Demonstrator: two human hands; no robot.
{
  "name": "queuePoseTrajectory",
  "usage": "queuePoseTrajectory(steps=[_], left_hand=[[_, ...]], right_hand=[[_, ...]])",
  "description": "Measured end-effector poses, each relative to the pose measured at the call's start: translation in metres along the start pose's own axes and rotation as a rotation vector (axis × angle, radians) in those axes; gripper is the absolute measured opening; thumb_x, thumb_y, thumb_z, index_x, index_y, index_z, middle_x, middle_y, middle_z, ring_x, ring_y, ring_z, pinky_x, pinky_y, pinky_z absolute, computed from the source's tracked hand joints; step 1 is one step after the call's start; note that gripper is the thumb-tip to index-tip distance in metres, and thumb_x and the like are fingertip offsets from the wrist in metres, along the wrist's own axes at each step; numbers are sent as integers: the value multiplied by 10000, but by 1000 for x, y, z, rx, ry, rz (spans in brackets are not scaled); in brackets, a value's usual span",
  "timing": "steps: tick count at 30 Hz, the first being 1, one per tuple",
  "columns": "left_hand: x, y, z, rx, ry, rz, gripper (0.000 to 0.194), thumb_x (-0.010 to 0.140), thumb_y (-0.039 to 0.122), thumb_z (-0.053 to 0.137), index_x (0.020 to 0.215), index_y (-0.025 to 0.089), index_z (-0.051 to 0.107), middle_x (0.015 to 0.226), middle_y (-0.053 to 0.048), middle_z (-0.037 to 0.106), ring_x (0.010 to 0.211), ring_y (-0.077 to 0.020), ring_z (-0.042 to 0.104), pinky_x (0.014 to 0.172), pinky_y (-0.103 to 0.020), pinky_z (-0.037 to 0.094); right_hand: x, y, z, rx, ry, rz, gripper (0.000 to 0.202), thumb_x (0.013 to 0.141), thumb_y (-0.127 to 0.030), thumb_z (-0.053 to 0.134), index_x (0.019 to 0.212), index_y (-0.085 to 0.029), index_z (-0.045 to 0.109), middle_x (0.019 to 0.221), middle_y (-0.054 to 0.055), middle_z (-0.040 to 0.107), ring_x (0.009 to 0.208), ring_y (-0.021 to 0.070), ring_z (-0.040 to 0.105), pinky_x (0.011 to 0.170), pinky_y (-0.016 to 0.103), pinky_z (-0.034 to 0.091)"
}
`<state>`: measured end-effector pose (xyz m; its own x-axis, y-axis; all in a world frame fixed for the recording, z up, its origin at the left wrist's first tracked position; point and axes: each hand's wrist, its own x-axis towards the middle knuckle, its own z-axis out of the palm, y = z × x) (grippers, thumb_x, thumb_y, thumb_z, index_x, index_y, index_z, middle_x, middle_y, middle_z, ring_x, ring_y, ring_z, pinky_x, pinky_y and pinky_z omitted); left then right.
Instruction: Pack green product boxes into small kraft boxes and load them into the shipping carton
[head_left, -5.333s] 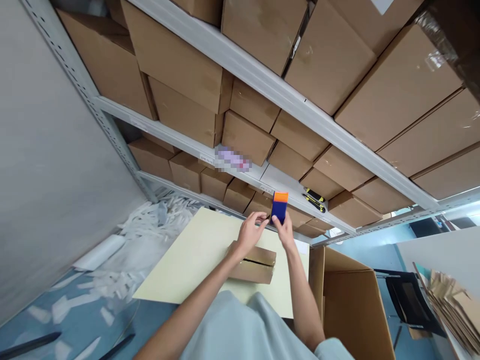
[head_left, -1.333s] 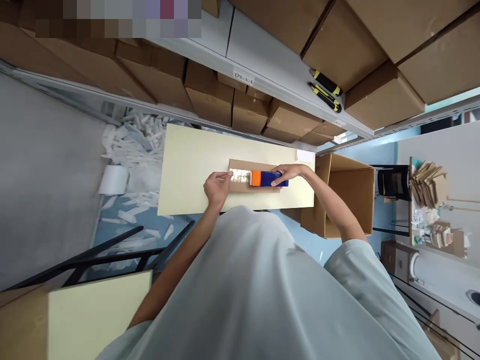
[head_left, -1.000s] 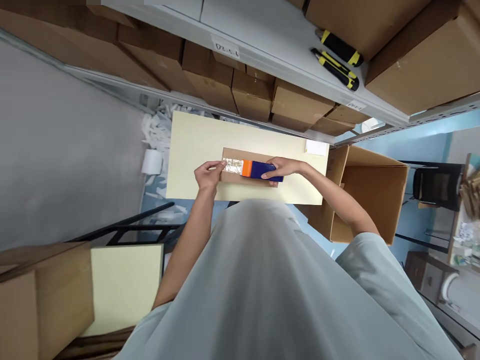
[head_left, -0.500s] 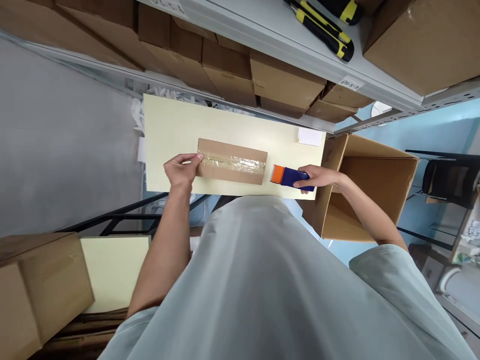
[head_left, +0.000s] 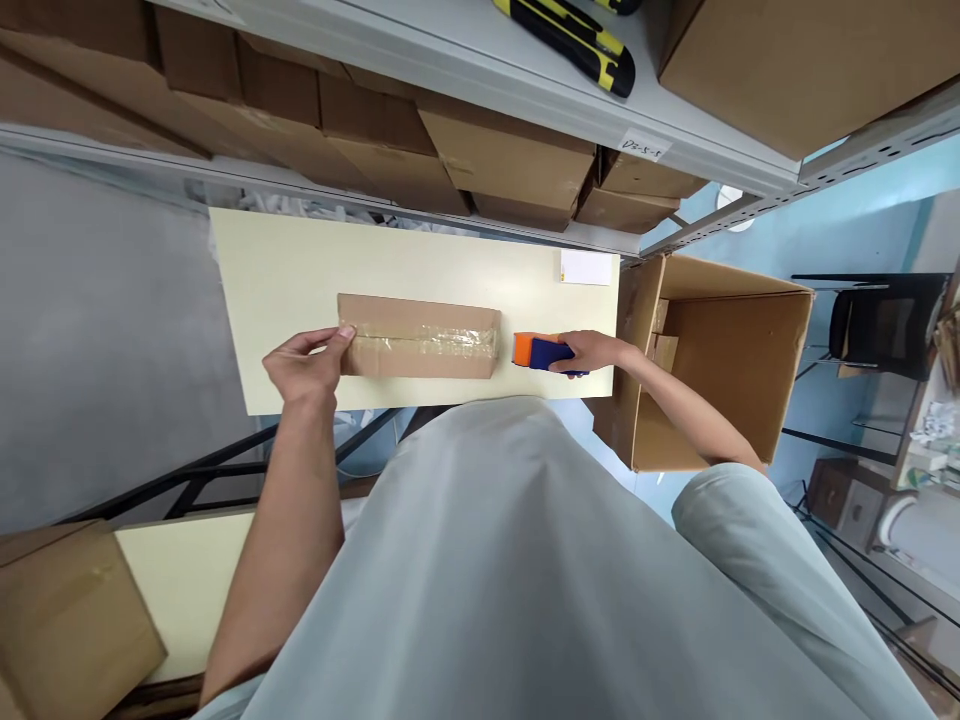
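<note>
A long, narrow brown carton point(head_left: 420, 362) lies on the pale yellow tabletop point(head_left: 300, 250), with shiny clear tape running lengthwise along its top. At the carton's left end, my left hand point(head_left: 309, 362) pinches the end of the tape, thumb and fingers together. To the right of the carton, my right hand point(head_left: 589, 352) is wrapped round a dark blue and orange tape dispenser point(head_left: 546, 353). A small gap separates the dispenser from the carton's right end. The dispenser's underside is hidden.
A large open box point(head_left: 735, 380) stands right of the table, with smaller cartons inside. Above the table's far edge is a metal shelf point(head_left: 450, 60) bearing cartons and a yellow-black utility knife point(head_left: 577, 45). A white card point(head_left: 585, 267) lies at the back right. Another box point(head_left: 75, 610) sits lower left.
The view has shifted, so the table and carton appear further left. Both hands keep their holds, and the dispenser remains right of the carton.
</note>
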<state>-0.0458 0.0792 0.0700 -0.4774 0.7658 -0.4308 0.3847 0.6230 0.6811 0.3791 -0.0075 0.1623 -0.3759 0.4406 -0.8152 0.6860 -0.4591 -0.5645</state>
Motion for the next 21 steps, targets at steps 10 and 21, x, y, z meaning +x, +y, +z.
queuePoseTrajectory(steps=[10,21], left_hand=[[-11,9,6,-68,-3,-55,144,797,68,880,834,138,760,792,30,698,780,-142,614,1072,-420,600],[-18,1,8,-48,-34,24,135,810,161,855,847,157,725,780,19,678,794,-165,634,943,-374,624]], right_hand=[[-9,36,-1,199,-54,-100,355,935,-450,910,1013,-215,655,817,12,820,702,148,740,667,247,534],[8,-15,55,-147,224,227,259,1083,-443,754,1150,-217,647,996,77,861,943,258,802,800,327,530]])
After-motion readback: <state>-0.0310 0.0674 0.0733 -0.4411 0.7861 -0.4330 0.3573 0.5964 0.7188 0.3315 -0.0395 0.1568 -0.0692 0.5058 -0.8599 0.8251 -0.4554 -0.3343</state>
